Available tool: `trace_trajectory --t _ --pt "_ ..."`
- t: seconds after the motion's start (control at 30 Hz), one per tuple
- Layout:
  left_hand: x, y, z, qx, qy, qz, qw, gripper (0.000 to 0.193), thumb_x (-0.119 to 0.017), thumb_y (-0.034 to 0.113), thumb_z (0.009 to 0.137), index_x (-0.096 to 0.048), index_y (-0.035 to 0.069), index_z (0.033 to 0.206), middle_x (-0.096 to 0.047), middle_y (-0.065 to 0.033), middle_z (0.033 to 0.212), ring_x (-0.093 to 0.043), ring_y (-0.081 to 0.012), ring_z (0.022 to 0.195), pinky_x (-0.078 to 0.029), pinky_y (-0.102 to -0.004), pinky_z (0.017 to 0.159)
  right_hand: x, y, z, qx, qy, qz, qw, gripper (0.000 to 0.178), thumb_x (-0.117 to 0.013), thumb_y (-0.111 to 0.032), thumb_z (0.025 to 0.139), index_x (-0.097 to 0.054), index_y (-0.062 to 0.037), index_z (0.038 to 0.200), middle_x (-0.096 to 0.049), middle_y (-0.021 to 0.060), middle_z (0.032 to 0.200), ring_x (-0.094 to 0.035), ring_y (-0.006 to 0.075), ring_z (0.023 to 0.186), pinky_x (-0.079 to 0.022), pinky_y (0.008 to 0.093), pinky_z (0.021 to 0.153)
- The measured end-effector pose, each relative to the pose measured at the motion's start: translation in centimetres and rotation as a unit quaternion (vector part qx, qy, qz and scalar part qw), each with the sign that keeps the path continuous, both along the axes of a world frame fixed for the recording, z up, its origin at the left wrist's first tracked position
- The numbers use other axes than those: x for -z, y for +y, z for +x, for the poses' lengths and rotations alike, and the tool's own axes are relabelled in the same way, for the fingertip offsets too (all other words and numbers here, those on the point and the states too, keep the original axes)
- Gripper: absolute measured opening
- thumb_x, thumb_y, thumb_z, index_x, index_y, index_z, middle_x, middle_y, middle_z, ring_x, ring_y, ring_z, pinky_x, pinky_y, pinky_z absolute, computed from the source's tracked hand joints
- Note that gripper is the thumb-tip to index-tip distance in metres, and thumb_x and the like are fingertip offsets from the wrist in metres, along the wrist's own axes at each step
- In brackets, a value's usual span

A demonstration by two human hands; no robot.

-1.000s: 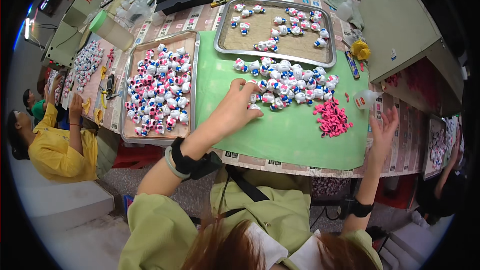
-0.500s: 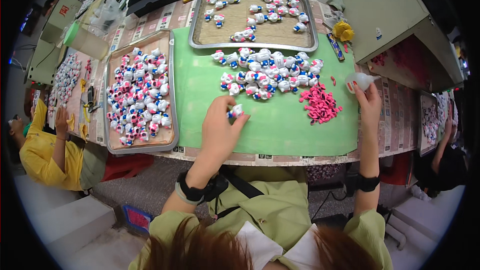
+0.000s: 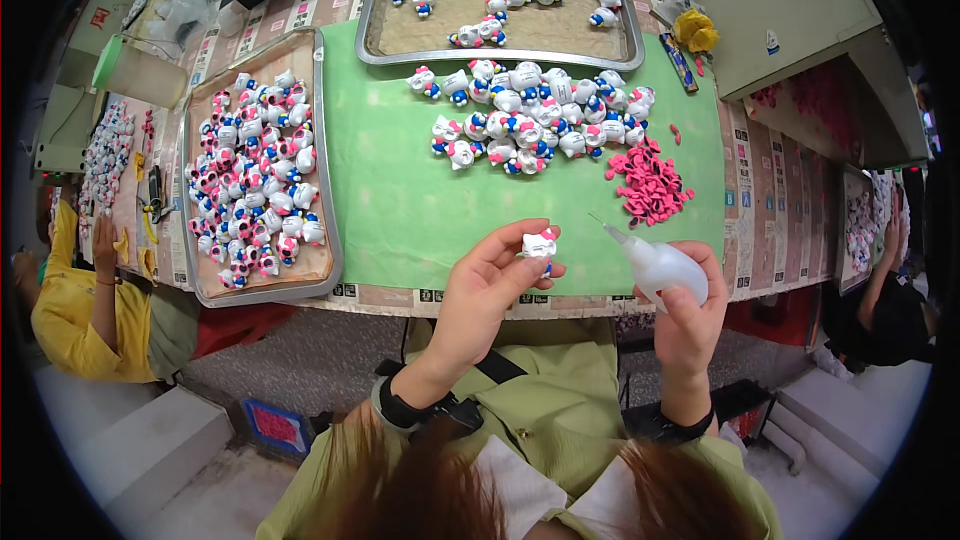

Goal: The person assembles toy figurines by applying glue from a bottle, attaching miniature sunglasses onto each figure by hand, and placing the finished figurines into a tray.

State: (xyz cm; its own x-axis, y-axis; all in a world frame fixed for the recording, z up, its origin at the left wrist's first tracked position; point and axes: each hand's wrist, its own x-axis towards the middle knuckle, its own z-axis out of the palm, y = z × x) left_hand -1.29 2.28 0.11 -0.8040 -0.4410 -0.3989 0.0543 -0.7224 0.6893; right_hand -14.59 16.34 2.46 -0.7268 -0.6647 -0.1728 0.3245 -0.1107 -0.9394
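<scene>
The bench (image 3: 765, 225) is seen from above, through a wide fisheye camera worn on the person's head, the left one of a side-by-side pair. The view is aimed down and forward, upright and unmirrored. The wearer's hair (image 3: 415, 485) and white collar (image 3: 520, 475) are caught very near, along the lower edge. The left grip (image 3: 478, 285) and right grip (image 3: 693, 332) are framed at close range around the middle. A metal tray (image 3: 430, 20) is shown farther off, near the top. Straight edges are bent toward the rim, and the corners are rounded off in black.
</scene>
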Motion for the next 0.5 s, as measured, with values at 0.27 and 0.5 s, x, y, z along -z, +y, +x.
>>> trace_trajectory --t 0.27,0.5 --pt "-0.3 0.89 -0.1 -0.021 0.02 -0.018 0.999 0.037 -0.051 -0.004 0.078 -0.039 -0.002 0.114 -0.048 -0.0072 0.104 -0.052 -0.0135 0.091 -0.042 -0.0233 0.079 -0.43 -1.04 0.84 0.022 0.078 -0.071 0.994 0.038 -0.069 -0.012 0.063 -0.046 0.0 0.091 -0.048 0.0101 0.091 -0.049 0.0147 0.077 -0.041 0.025 0.067" --pt "-0.33 1.01 -0.36 -0.018 0.027 -0.062 0.998 0.037 -0.051 -0.004 0.078 -0.039 -0.002 0.113 -0.049 -0.0062 0.102 -0.05 -0.0104 0.092 -0.042 -0.0228 0.081 -0.05 -0.21 0.82 0.037 0.267 -0.02 0.963 0.047 -0.078 -0.02 0.056 -0.049 -0.0021 0.089 -0.049 0.0079 0.083 -0.049 0.0151 0.074 -0.041 0.0252 0.066"
